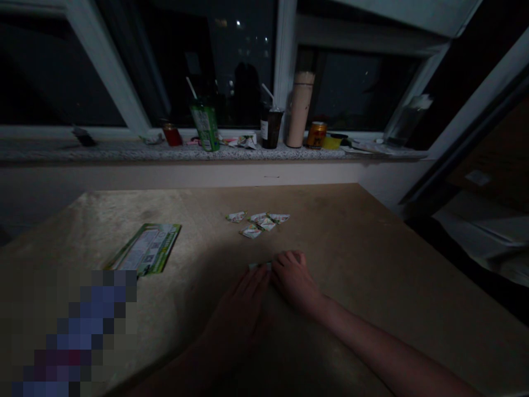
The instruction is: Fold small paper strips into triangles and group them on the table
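Observation:
My left hand (243,300) lies low over the table with its fingers stretched forward. Under its fingertips is the edge of a small pale green-and-white piece (257,266), like a wrapper, mostly covered. My right hand (294,278) rests against the right end of that piece, fingers bent inward; what they hold, if anything, is hidden. Just beyond the hands, several small folded green-and-white wrappers (264,221) form a loose group, one of them (236,216) slightly apart on the left.
A green printed package (151,248) lies on the wooden table (351,237) at left, near a blurred-out patch. Along the windowsill (239,154) stand a green cup (205,127), a dark cup (270,129), a tall pink bottle (300,110), an orange can (316,135) and a red jar (172,134).

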Available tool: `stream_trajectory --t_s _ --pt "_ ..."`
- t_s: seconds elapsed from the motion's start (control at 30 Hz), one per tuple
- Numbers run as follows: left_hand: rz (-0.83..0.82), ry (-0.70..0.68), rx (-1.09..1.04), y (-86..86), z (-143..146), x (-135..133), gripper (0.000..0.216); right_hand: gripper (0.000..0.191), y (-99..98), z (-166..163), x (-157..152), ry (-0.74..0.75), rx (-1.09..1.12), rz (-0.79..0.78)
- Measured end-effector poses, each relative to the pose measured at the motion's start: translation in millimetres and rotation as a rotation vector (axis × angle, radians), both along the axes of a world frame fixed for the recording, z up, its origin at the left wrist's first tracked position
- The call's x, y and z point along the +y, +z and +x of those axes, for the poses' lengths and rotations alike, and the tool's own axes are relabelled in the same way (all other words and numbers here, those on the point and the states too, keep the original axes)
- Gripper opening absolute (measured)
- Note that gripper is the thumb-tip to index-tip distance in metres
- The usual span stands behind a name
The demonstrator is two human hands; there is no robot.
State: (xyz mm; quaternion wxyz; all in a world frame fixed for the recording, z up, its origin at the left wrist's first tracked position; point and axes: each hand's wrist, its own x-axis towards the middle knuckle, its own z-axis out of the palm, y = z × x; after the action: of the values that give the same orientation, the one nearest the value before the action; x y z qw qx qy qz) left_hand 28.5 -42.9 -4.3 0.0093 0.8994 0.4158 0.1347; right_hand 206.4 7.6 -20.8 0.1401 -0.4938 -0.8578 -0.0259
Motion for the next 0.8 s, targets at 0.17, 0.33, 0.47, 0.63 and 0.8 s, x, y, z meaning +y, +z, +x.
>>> stream_trajectory --t_s 0.17,0.33,0.47,0.63,0.8 --pt "-0.044 0.037 0.08 -9.1 4 -11 0.072 0.019 1.7 0 1 -0.014 0.009 -0.021" --pt "-0.072 0.023 0.067 -12.6 1 -7 0.075 0.019 2.5 -1 1 -0.013 0.009 -0.025" --pt "-0.093 0.014 0.066 -12.4 0 -6 0.077 0.015 2.6 -2 1 0.026 -0.058 0.008" --pt "-0.122 0.016 0.076 -9.2 0 -5 0.082 0.011 5.3 -2 1 0.054 -0.114 0.016" --pt "-0.131 0.001 0.07 -8.9 -2 -4 0.083 0.014 6.5 -2 3 0.066 -0.114 0.019"
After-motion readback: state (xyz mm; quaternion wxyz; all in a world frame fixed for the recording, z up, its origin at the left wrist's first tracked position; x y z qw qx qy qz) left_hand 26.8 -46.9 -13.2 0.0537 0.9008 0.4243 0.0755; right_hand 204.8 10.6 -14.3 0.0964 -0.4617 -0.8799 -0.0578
